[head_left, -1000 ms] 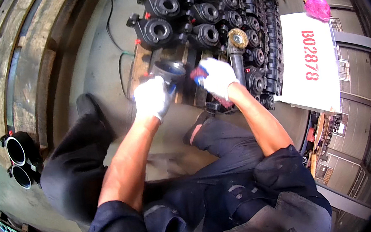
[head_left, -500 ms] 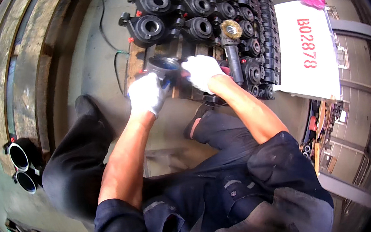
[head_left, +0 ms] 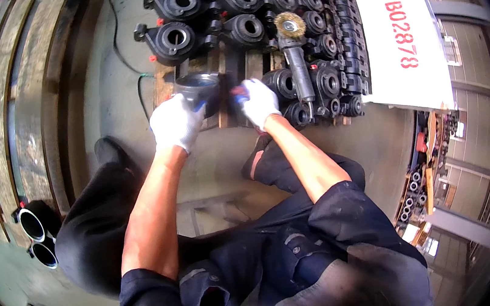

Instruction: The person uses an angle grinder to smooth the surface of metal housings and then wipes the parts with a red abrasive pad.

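White-gloved L hand (head_left: 177, 124) is gripping a dark ring-shaped part (head_left: 199, 86) by its near side, holding it over the pallet slats (head_left: 254, 65) w/ its mouth facing up. R hand (head_left: 261, 103) is clutching some reddish thing (head_left: 239, 90), hovering just right of the part; too blurry to ID tbh. Rows of blk housings (head_left: 236, 33) are sitting beyond, & a grinder (head_left: 298, 70) w/ a wire wheel (head_left: 298, 29) is lying on top, R side.

Black round-rimmed part (head_left: 200, 85), held aloft, blurred red-and-blue item (head_left: 239, 92) near it
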A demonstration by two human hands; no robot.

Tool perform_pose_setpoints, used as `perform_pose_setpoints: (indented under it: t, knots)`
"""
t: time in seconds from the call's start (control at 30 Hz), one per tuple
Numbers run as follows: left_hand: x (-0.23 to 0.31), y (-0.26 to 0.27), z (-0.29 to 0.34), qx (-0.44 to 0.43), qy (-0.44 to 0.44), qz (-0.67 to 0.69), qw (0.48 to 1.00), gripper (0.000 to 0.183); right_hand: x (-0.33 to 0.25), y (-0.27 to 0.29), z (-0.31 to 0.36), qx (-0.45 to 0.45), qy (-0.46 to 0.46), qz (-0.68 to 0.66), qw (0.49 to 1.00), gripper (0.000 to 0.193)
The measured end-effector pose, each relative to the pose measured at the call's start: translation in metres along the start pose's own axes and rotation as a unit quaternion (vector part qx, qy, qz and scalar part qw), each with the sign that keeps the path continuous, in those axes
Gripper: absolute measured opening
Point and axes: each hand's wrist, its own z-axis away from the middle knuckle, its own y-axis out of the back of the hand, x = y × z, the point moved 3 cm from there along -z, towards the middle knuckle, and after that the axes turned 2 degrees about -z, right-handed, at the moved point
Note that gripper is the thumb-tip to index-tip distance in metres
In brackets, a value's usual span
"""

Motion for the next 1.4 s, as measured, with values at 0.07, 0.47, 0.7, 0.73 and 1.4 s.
perform_pose_setpoints:
  t: [0.07, 0.47, 0.7, 0.73, 1.4]
  knots:
    - [-0.007, -0.006, 0.005, 0.008, 0.017, -0.020, 1.000, 0.042, 0.017, 0.011, 0.016, 0.047, -0.111, -0.186, 0.975, 0.022]
    - [-0.001, -0.003, -0.002, 0.024, 0.006, -0.024, 0.999, 0.046, -0.079, 0.020, -0.004, 0.086, 0.046, -0.211, 0.973, 0.028]
    - [-0.007, -0.020, 0.007, 0.045, -0.036, -0.020, 0.998, 0.038, 0.041, 0.007, 0.012, -0.013, -0.161, -0.151, 0.975, 0.031]
    - [-0.012, -0.028, 0.016, 0.016, -0.019, -0.019, 0.999, 0.038, 0.021, 0.023, 0.017, 0.047, -0.121, -0.170, 0.977, 0.033]
    - [-0.018, -0.023, 0.011, -0.010, 0.052, 0.088, 0.995, 0.033, -0.209, 0.036, -0.090, -0.245, 0.078, 0.214, 0.942, 0.032]
